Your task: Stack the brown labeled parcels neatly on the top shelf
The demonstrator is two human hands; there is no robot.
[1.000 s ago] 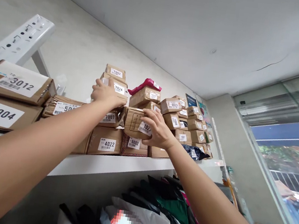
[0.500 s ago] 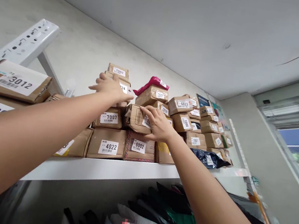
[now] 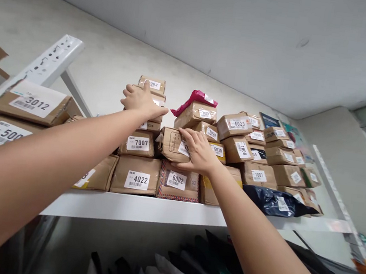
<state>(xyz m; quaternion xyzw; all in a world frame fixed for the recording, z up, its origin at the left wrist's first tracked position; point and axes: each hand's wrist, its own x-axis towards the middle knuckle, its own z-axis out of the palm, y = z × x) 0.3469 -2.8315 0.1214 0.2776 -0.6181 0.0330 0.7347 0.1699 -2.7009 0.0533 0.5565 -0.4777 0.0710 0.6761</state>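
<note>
My left hand [image 3: 140,99] reaches up to a tall stack of cardboard boxes, its fingers spread in front of a parcel whose label it partly covers. At the top of that stack sits a small box marked 7002 [image 3: 152,83]. Lower down, my right hand [image 3: 197,152] grips the front of a worn cardboard box [image 3: 170,144], fingers over its upper edge and thumb near the bottom, hiding part of its label. This box rests on the box marked 6002 [image 3: 178,193]. Left of it is the box marked 7007 [image 3: 137,143], above the one marked 4022 [image 3: 136,166].
A white shelf [image 3: 118,207] carries several labelled parcels. A pink bag [image 3: 195,100] lies on one stack; a dark blue bag [image 3: 265,201] lies at the shelf's front right. A perforated post [image 3: 56,58] rises at left. Dark and pale bags [image 3: 199,266] stand below.
The view has swung left, so the shelf's contents appear shifted right. My left hand has risen slightly against its stack, now covering part of the 7002 label. My right hand stays on the same box.
</note>
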